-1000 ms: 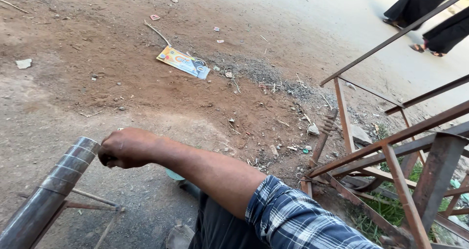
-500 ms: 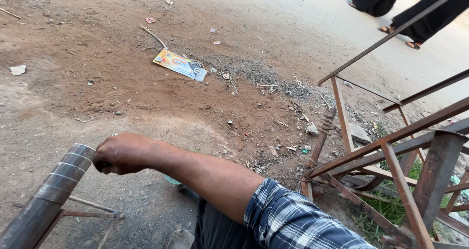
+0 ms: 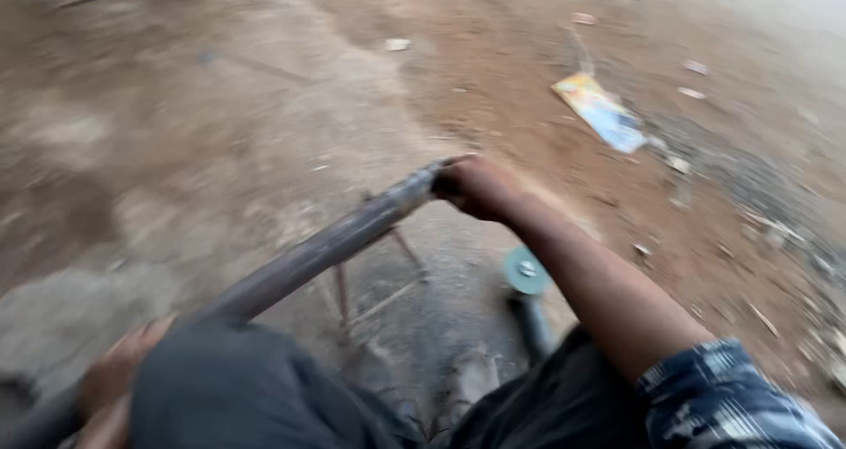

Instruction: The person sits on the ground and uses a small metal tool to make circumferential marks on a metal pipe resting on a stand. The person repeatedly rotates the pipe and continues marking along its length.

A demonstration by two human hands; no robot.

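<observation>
A long grey metal pipe (image 3: pixel 326 246) runs from the lower left up toward the middle of the blurred head view. My right hand (image 3: pixel 476 186) is closed around its far end, the arm reaching out from a blue plaid sleeve (image 3: pixel 731 405). My left hand (image 3: pixel 115 378) sits on the pipe's near end at the bottom left, its fingers curled on it and partly hidden behind my dark-clothed knee (image 3: pixel 238 387).
An angle grinder (image 3: pixel 527 282) with a round disc lies on the dirt under my right forearm. Thin metal legs (image 3: pixel 379 282) stand beneath the pipe. A colourful wrapper (image 3: pixel 601 110) and small litter lie on the reddish ground beyond.
The view has swung left and down and gone blurry. The rusty metal frame on the right has left the view. My left hand and knee now show; my right hand stays on the pipe's end.
</observation>
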